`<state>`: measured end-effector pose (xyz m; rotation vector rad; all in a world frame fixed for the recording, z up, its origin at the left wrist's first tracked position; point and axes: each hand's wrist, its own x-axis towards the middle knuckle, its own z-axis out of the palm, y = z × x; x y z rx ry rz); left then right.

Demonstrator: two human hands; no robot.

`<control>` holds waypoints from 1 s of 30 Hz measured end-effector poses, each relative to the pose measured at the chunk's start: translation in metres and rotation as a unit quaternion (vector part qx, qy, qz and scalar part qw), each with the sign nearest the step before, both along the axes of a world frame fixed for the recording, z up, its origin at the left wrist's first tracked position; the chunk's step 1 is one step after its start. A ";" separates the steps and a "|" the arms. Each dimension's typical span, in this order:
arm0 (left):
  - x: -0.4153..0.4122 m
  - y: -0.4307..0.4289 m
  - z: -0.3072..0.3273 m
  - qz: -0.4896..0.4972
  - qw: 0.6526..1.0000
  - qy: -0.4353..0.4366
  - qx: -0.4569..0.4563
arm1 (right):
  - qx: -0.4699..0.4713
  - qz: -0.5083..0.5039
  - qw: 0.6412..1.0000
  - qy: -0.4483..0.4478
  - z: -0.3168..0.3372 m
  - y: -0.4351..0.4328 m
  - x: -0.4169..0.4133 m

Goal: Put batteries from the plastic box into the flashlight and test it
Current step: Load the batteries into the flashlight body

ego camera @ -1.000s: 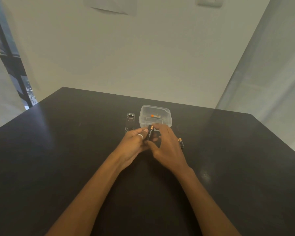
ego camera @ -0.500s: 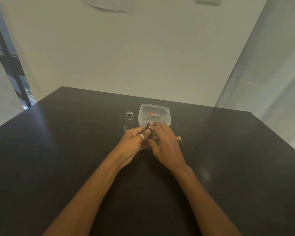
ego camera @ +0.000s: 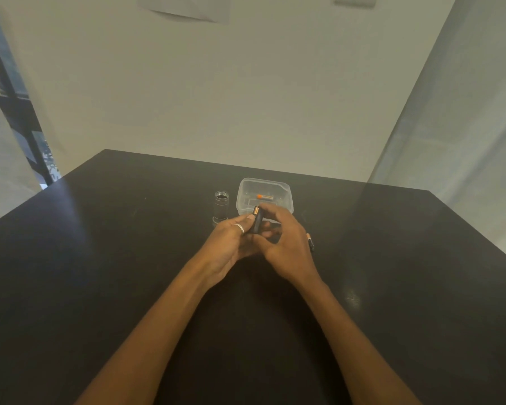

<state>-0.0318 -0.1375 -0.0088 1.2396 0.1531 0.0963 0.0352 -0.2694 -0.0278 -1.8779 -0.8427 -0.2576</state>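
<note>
- Head view, centre of the frame: a battery [ego camera: 257, 220] stands almost upright between the two hands, its copper end up. Half a second ago only a sliver of it showed between the fingers; now most of its length is back in sight, much as it was a second ago.
- My reading: the battery was not seated on that try, so loading is unfinished.
- The left hand [ego camera: 231, 244] curls narrow beside the dark shaft, ringed finger against it. The right hand [ego camera: 287, 244] closes round the lower end.
- Whether a flashlight body or holder sits under the battery is hidden by the fingers.
- Just above, the box [ego camera: 287, 197] holds an orange-tipped cell [ego camera: 265, 197]; a short metal tube [ego camera: 221, 207] stands to its left.
- A spare battery [ego camera: 310, 241] lies right of the right hand, partly covered.
</note>
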 end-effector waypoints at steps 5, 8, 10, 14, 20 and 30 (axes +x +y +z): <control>0.003 0.002 -0.004 0.021 1.000 0.011 -0.013 | -0.017 -0.001 0.999 -0.041 -0.003 -0.001 0.003; 0.003 0.005 -0.005 0.015 1.000 0.013 -0.013 | -0.015 0.002 1.000 -0.024 -0.005 0.000 0.002; 0.003 0.005 -0.005 0.013 1.000 0.015 -0.017 | -0.025 0.010 1.000 -0.007 -0.003 -0.001 0.002; 0.003 0.004 -0.004 0.023 0.999 0.024 -0.042 | -0.016 -0.001 1.000 -0.026 0.014 -0.010 0.006; 0.007 0.005 -0.008 0.041 0.996 0.052 -0.057 | -0.139 -0.109 0.981 -0.074 0.067 0.018 0.067; 0.009 0.006 -0.008 0.038 0.995 0.055 -0.081 | -0.503 -0.125 0.854 -0.053 0.062 0.078 0.137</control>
